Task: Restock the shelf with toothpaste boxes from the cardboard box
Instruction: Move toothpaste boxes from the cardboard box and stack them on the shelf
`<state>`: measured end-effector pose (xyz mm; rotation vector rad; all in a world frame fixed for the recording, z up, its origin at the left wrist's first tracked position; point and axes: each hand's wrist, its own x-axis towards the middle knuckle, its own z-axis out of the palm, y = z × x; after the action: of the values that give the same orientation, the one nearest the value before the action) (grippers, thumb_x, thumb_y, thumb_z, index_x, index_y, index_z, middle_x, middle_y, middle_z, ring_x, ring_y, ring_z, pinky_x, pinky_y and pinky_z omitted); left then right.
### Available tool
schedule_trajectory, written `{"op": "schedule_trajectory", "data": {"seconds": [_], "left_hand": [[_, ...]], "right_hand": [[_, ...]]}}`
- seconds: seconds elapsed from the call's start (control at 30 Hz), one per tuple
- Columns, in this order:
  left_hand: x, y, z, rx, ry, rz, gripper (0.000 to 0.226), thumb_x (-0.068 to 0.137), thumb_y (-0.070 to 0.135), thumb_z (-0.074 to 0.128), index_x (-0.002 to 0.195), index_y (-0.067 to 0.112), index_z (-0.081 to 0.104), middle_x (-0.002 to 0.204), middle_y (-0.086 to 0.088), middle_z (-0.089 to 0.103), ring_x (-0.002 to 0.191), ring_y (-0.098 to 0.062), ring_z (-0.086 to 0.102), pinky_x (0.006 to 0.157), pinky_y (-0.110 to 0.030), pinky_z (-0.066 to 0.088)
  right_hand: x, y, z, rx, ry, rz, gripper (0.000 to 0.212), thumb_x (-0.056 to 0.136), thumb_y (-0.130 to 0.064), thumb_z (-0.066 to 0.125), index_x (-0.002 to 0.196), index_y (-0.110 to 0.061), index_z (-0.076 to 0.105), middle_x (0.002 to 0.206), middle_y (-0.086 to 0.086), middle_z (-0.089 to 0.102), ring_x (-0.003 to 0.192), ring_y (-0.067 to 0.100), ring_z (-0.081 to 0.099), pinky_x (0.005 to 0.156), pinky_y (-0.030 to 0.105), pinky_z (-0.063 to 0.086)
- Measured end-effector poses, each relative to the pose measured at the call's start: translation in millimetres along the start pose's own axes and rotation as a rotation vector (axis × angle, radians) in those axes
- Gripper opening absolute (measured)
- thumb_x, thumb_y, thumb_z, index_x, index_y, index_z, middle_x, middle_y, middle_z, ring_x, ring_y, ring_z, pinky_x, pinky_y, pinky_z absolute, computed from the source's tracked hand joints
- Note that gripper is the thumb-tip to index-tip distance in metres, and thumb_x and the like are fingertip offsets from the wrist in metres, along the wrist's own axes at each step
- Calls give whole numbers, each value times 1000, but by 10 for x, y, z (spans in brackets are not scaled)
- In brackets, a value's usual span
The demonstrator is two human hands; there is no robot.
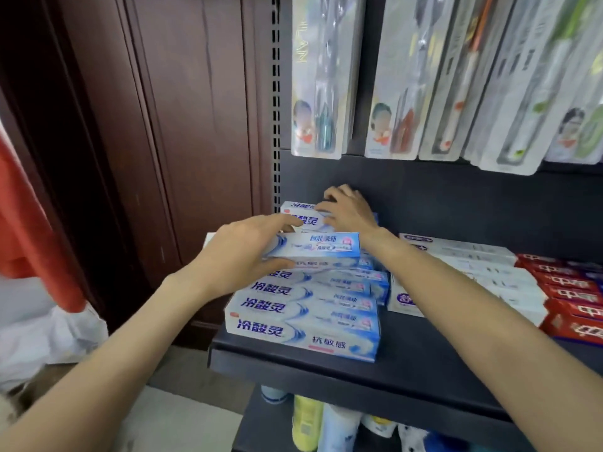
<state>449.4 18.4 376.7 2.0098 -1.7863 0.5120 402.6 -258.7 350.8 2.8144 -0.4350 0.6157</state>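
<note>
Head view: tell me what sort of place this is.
Probably a shop's toiletries aisle: a dark display shelf with stacked toothpaste boxes, and packaged toothbrushes hanging above.
</note>
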Motion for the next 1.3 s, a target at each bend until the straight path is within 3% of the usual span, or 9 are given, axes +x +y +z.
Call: {"op": "schedule_trajectory", "data": {"seconds": [0.13,0.23,0.33,0.43,0.63,0.9,1.0,1.1,1.3], "left_hand": [[253,-99,102,-14,-50,-15,51,82,47,64,128,30,51,129,12,58,116,-14,56,88,-32,45],[513,-156,191,-47,-141,-46,48,85,48,61,129,32,52,129,12,58,116,-14,55,87,-28,42],[784,-148,277,-104,-252,-26,43,88,43,60,128,31,53,125,10,61,112,-15,57,84,-28,41],[951,-71,356,-151,-232,22,42,90,39,58,131,28,52,127,7,60,114,-15,56,88,-30,43],[698,-85,451,-109,132,45,48,90,34,59,134,23,44,119,4,60,115,-19,47,97,-31,35],[401,-62,705,-47,-393,-105,56,86,63,44,135,34,47,141,13,46,128,-11,43,107,-29,33],[391,-64,757,-55,-381,-116,56,86,64,43,133,34,49,141,15,47,128,-8,44,105,-28,33],[396,-6,737,-25,-373,-131,54,89,61,42,134,32,49,141,13,48,127,-11,45,104,-29,35],[288,507,503,-7,-171,-114,38,94,46,45,129,31,52,118,12,62,104,-10,57,84,-28,44]], "right_hand": [[-191,34,-334,507,-20,123,28,97,-29,47,116,-20,67,112,3,59,104,19,53,89,30,41],[-528,5,-801,928,-261,151,40,97,-46,33,124,-28,58,117,-5,61,106,7,55,89,23,43],[-776,69,-964,735,-416,24,41,90,-45,53,130,-34,49,121,-19,55,107,-5,52,87,8,40],[-835,234,-980,640,-309,27,45,86,-31,67,128,-32,51,111,-20,58,94,-7,55,75,2,40],[-989,574,-831,676,-155,204,41,84,-20,69,123,-24,56,112,-7,60,100,6,56,84,12,43],[-774,374,-430,486,-34,228,38,85,-22,67,121,-25,56,121,3,55,112,20,49,94,32,40],[-740,240,-320,16,-53,209,39,86,-32,61,124,-28,53,130,6,44,121,27,35,100,39,30],[-777,96,-399,-192,59,158,36,86,-23,57,123,-21,59,137,8,40,125,30,32,100,42,28],[-1431,-151,-713,43,254,54,25,89,-22,57,111,-13,64,110,8,62,102,30,52,84,39,40]]}}
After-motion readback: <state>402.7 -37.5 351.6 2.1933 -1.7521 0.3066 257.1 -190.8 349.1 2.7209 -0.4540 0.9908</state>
